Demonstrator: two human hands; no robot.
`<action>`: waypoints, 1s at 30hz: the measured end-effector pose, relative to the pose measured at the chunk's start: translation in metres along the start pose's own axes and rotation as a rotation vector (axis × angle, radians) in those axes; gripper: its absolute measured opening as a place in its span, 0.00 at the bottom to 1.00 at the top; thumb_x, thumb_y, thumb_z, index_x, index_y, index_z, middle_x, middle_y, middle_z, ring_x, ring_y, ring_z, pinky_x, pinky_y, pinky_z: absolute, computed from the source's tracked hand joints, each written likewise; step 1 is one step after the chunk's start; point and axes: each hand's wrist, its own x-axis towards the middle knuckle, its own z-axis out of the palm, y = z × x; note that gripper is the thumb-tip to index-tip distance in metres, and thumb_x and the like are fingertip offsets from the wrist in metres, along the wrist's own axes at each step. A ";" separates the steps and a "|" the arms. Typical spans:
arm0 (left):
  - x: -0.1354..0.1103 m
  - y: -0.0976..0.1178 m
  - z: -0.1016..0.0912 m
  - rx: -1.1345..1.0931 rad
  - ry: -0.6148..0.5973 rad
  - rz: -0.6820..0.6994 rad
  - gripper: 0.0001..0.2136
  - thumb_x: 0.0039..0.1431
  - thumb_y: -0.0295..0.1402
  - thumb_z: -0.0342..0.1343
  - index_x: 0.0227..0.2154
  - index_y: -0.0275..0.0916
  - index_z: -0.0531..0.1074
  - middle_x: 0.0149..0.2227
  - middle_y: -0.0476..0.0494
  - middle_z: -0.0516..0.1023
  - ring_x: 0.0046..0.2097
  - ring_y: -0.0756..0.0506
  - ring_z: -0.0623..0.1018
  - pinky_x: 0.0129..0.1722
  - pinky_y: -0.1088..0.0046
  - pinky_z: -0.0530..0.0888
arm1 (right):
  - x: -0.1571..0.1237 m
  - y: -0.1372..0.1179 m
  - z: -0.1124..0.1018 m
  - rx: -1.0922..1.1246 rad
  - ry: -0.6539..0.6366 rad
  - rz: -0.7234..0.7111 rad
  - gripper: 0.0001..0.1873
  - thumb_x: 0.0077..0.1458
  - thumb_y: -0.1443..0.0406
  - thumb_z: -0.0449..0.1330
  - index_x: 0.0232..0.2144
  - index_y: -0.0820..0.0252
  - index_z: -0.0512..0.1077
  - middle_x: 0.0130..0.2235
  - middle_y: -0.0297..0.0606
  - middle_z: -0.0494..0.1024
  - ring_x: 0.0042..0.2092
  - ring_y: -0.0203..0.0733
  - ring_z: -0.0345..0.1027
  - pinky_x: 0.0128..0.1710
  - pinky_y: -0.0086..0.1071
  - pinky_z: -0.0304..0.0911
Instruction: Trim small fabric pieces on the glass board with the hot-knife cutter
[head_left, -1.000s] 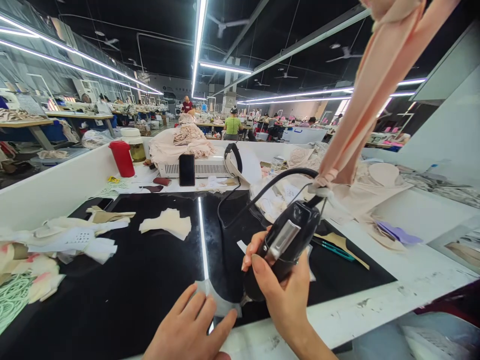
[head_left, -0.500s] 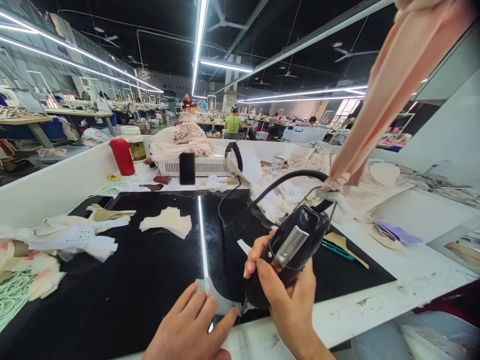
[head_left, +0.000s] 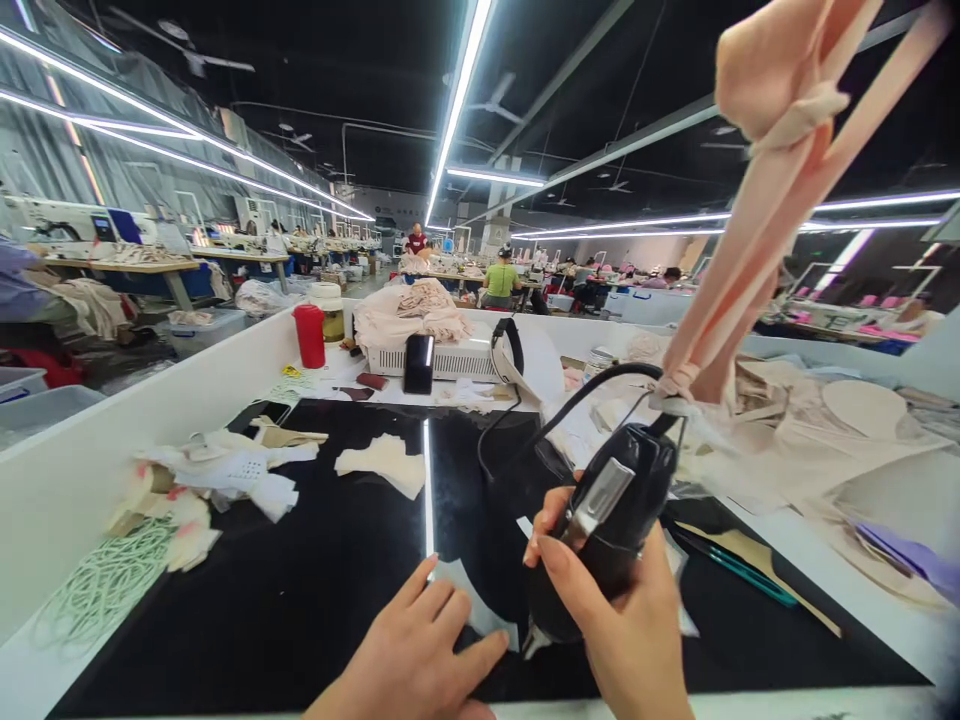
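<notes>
Where white walls edge the workspace, a broad black work surface point(head_left: 315, 610) spreads out below the person's hands. At its far side sits a white box point(head_left: 457, 362) with a slotted front and pale cloth heaped on top. From above, on the right, hangs a long twisted peach cloth strip point(head_left: 739, 260), knotted near its lower end, just over a black hand tool point(head_left: 652, 465). The tool is thick, rounded and glossy, with a shiny metal plate along its near face and a black cord curving away to the far left; it leans, its upper end toward the far right, above the near right part of the surface. Around its lower body the right hand point(head_left: 630, 620) is wrapped, thumb across the near face and fingertips curling round the left side. Flat on the surface, the left hand point(head_left: 420, 640) holds its index finger out to the right, apart from the other fingers, which lie close together. Farther away on the left lies a cream cloth piece point(head_left: 386, 466). Partly under the left fingers is a smaller gray-white piece point(head_left: 476, 600), thin, smooth and curved along its right edge. Right of the tool lie teal tweezers point(head_left: 757, 582). Smallest is the tool's silvery metal tip point(head_left: 534, 640), pointing down just beside the gray-white piece's right corner; whether they touch cannot be told.
</notes>
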 end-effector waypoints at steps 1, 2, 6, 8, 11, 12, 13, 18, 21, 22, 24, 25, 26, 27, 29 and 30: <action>-0.001 -0.001 0.000 -0.003 0.011 0.005 0.25 0.62 0.61 0.56 0.52 0.51 0.74 0.37 0.49 0.77 0.39 0.45 0.78 0.59 0.58 0.71 | 0.000 -0.002 0.004 -0.013 0.005 0.003 0.20 0.52 0.58 0.72 0.44 0.50 0.70 0.34 0.30 0.78 0.28 0.35 0.71 0.31 0.30 0.70; -0.001 -0.002 -0.002 -0.016 0.012 0.007 0.25 0.63 0.61 0.55 0.52 0.50 0.74 0.38 0.49 0.78 0.39 0.45 0.78 0.59 0.58 0.71 | -0.001 -0.003 0.009 -0.017 0.005 0.001 0.19 0.52 0.58 0.72 0.43 0.50 0.70 0.34 0.29 0.79 0.28 0.35 0.72 0.32 0.29 0.70; -0.004 -0.008 -0.028 -0.155 -0.129 -0.066 0.24 0.63 0.52 0.62 0.56 0.46 0.71 0.51 0.45 0.79 0.52 0.41 0.79 0.62 0.56 0.71 | 0.002 0.001 0.020 0.037 -0.031 -0.024 0.16 0.54 0.59 0.71 0.41 0.51 0.70 0.34 0.30 0.79 0.30 0.36 0.73 0.32 0.30 0.71; -0.009 -0.015 -0.045 -0.235 -0.241 -0.142 0.22 0.65 0.44 0.63 0.58 0.45 0.69 0.57 0.44 0.77 0.57 0.40 0.77 0.63 0.52 0.70 | 0.004 0.005 0.024 0.074 -0.055 -0.056 0.16 0.55 0.60 0.71 0.42 0.50 0.69 0.34 0.29 0.79 0.29 0.36 0.73 0.31 0.31 0.71; -0.021 -0.028 -0.059 -0.293 -0.283 -0.298 0.22 0.62 0.33 0.66 0.57 0.42 0.69 0.55 0.42 0.77 0.56 0.39 0.78 0.63 0.46 0.71 | 0.004 0.012 0.033 0.103 -0.065 -0.098 0.15 0.56 0.61 0.70 0.43 0.49 0.69 0.35 0.29 0.78 0.28 0.35 0.73 0.29 0.30 0.71; -0.026 -0.031 -0.061 -0.306 -0.284 -0.343 0.22 0.61 0.30 0.67 0.56 0.42 0.69 0.53 0.42 0.77 0.55 0.39 0.78 0.62 0.45 0.71 | 0.003 0.013 0.036 0.114 -0.069 -0.106 0.14 0.57 0.62 0.70 0.42 0.49 0.70 0.35 0.29 0.78 0.28 0.35 0.73 0.29 0.30 0.71; -0.030 -0.033 -0.062 -0.322 -0.287 -0.381 0.22 0.59 0.29 0.68 0.55 0.41 0.70 0.52 0.42 0.77 0.54 0.39 0.78 0.62 0.44 0.71 | 0.002 0.015 0.040 0.131 -0.079 -0.112 0.13 0.58 0.62 0.69 0.43 0.49 0.70 0.35 0.29 0.78 0.28 0.35 0.73 0.29 0.30 0.71; -0.041 -0.032 -0.058 -0.435 -0.265 -0.526 0.19 0.56 0.23 0.68 0.49 0.42 0.72 0.48 0.46 0.76 0.50 0.40 0.78 0.55 0.52 0.77 | -0.004 0.023 0.058 0.247 -0.145 -0.134 0.14 0.59 0.64 0.68 0.45 0.48 0.70 0.36 0.30 0.77 0.29 0.36 0.73 0.29 0.31 0.71; -0.040 -0.030 -0.056 -0.513 -0.219 -0.589 0.16 0.56 0.19 0.67 0.43 0.42 0.73 0.46 0.48 0.75 0.48 0.42 0.77 0.47 0.63 0.78 | -0.007 0.025 0.066 0.288 -0.176 -0.135 0.14 0.60 0.65 0.68 0.45 0.47 0.69 0.36 0.29 0.77 0.30 0.35 0.73 0.30 0.31 0.71; -0.040 -0.029 -0.056 -0.530 -0.201 -0.598 0.15 0.56 0.19 0.66 0.41 0.42 0.73 0.45 0.49 0.75 0.47 0.43 0.76 0.47 0.65 0.77 | -0.007 0.026 0.069 0.295 -0.181 -0.132 0.14 0.60 0.65 0.68 0.45 0.47 0.69 0.36 0.29 0.77 0.30 0.35 0.73 0.30 0.31 0.71; -0.039 -0.029 -0.055 -0.547 -0.174 -0.598 0.13 0.56 0.18 0.66 0.37 0.42 0.72 0.43 0.50 0.75 0.46 0.44 0.76 0.47 0.66 0.75 | -0.008 0.025 0.073 0.302 -0.181 -0.119 0.15 0.60 0.64 0.68 0.46 0.47 0.69 0.36 0.29 0.77 0.31 0.35 0.73 0.31 0.32 0.72; -0.038 -0.029 -0.055 -0.549 -0.165 -0.593 0.13 0.56 0.18 0.66 0.36 0.42 0.72 0.43 0.51 0.75 0.46 0.44 0.76 0.48 0.66 0.74 | -0.009 0.025 0.075 0.302 -0.178 -0.111 0.15 0.60 0.64 0.68 0.46 0.47 0.69 0.36 0.29 0.77 0.31 0.35 0.73 0.31 0.32 0.72; -0.038 -0.029 -0.055 -0.550 -0.158 -0.587 0.13 0.56 0.18 0.66 0.35 0.42 0.72 0.42 0.51 0.76 0.46 0.44 0.75 0.48 0.67 0.73 | -0.009 0.025 0.076 0.302 -0.172 -0.104 0.15 0.60 0.64 0.68 0.46 0.47 0.69 0.36 0.29 0.77 0.31 0.35 0.73 0.32 0.32 0.72; -0.038 -0.029 -0.055 -0.550 -0.155 -0.583 0.12 0.57 0.18 0.65 0.35 0.42 0.72 0.42 0.52 0.76 0.46 0.45 0.75 0.48 0.67 0.73 | -0.010 0.025 0.077 0.303 -0.168 -0.099 0.15 0.60 0.64 0.67 0.46 0.47 0.69 0.36 0.28 0.77 0.31 0.35 0.73 0.32 0.32 0.73; -0.038 -0.029 -0.054 -0.549 -0.155 -0.580 0.12 0.58 0.18 0.64 0.35 0.42 0.72 0.42 0.52 0.76 0.46 0.45 0.75 0.47 0.67 0.73 | -0.011 0.025 0.080 0.305 -0.164 -0.095 0.15 0.60 0.65 0.67 0.46 0.46 0.69 0.36 0.28 0.77 0.31 0.35 0.73 0.32 0.31 0.72; -0.038 -0.029 -0.054 -0.550 -0.157 -0.579 0.11 0.58 0.18 0.64 0.35 0.42 0.72 0.42 0.52 0.76 0.46 0.45 0.75 0.47 0.67 0.73 | -0.012 0.026 0.081 0.309 -0.166 -0.098 0.15 0.60 0.65 0.67 0.46 0.46 0.68 0.36 0.28 0.77 0.30 0.34 0.73 0.31 0.30 0.72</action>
